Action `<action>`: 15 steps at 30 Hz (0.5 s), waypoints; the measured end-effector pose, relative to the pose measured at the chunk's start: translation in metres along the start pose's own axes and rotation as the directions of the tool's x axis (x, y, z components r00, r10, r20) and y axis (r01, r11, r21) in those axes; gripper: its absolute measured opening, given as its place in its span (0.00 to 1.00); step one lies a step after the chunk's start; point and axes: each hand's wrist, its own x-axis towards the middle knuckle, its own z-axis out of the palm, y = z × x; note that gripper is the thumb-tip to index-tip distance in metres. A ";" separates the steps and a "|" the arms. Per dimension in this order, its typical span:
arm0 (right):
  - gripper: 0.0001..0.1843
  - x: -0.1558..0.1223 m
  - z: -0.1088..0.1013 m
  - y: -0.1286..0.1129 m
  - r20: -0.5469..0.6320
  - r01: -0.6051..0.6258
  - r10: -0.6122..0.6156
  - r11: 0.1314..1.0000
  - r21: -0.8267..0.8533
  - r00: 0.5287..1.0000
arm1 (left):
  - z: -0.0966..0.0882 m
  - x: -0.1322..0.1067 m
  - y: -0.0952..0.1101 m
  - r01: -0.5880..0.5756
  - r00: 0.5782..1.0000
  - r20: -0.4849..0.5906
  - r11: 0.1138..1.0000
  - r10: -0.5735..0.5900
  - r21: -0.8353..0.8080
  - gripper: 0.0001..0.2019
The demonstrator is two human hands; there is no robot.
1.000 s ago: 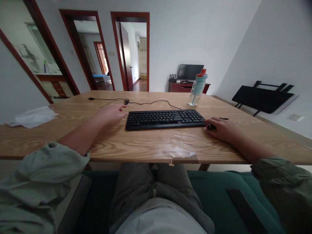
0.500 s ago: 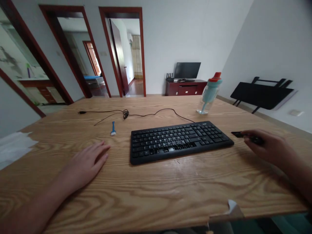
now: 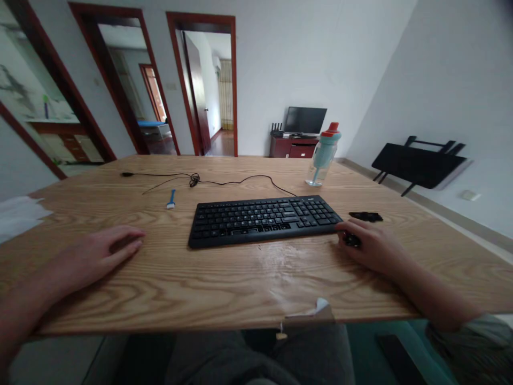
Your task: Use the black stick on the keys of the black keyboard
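Keyboard (1), 1 blue brush, left hand released, right hand around something dark, grip unclear

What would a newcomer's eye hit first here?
Probably the black keyboard mid-table, where several keys in the nearest row seem missing. Then the clear bottle with a red-and-teal top, standing behind the keyboard's right end. After that, the right hand at the keyboard's near right corner, curled over a small dark object.

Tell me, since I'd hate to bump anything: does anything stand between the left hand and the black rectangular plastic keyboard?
Nothing visible does; only light-brown wooden tabletop separates the left hand from the keyboard. The small blue, white-bristled brush lies farther forward, off that direct line.
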 end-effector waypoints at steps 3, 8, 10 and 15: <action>0.13 -0.005 -0.004 -0.005 0.027 0.088 -0.088 0.996 0.004 0.996 | 0.005 -0.052 0.000 0.073 0.997 0.004 0.996 -0.073 -0.052 0.30; 0.14 -0.008 -0.008 0.003 0.008 0.029 -0.029 1.000 -0.007 1.000 | 0.025 -0.108 0.017 -0.116 0.992 0.054 0.993 0.114 0.034 0.47; 0.15 -0.007 -0.008 0.010 0.011 -0.024 0.024 0.999 -0.032 1.000 | 0.029 -0.112 0.029 -0.150 0.989 0.020 0.981 0.148 0.121 0.46; 0.15 -0.003 -0.002 0.030 0.032 -0.141 0.142 0.989 -0.054 0.989 | 0.035 -0.110 0.049 -0.137 0.981 -0.090 0.946 0.170 0.294 0.41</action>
